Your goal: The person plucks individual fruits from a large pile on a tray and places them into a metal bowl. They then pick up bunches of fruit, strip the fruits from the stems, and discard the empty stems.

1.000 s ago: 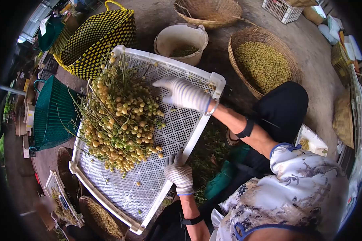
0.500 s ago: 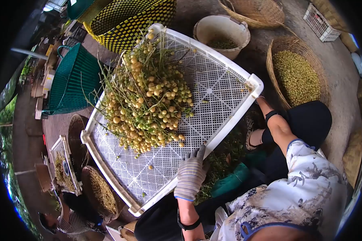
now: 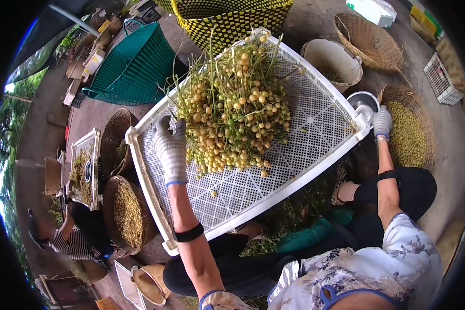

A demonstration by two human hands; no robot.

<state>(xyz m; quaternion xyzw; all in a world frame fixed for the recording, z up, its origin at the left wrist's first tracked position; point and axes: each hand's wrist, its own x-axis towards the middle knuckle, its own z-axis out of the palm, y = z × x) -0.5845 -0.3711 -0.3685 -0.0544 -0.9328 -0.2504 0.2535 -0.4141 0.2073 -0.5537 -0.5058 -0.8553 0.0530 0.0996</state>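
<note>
A white perforated tray [image 3: 315, 132] lies in front of me, and a heap of stemmed yellow-green fruit [image 3: 237, 111] covers its upper middle. My left hand [image 3: 170, 155], in a striped glove, is at the heap's left edge with thumb and fingers apart, nothing between them. Beyond the tray's right corner, my gloved right hand [image 3: 382, 123] grips the rim of a shiny metal bowl [image 3: 363, 103]. The bowl sits between that corner and a wicker basket of loose fruit [image 3: 408, 137].
A yellow-black woven basket [image 3: 232, 26] and a green basket [image 3: 134, 67] stand behind. A pale bucket [image 3: 333, 62] and an empty wicker basket [image 3: 369, 41] are at the back right. At left, a co-worker [image 3: 75, 240] is beside a basket of fruit [image 3: 126, 214].
My left hand has gone from the tray's near edge to the heap's left side. My right hand has left the tray and now holds the metal bowl. The view has turned, shifting the tray right.
</note>
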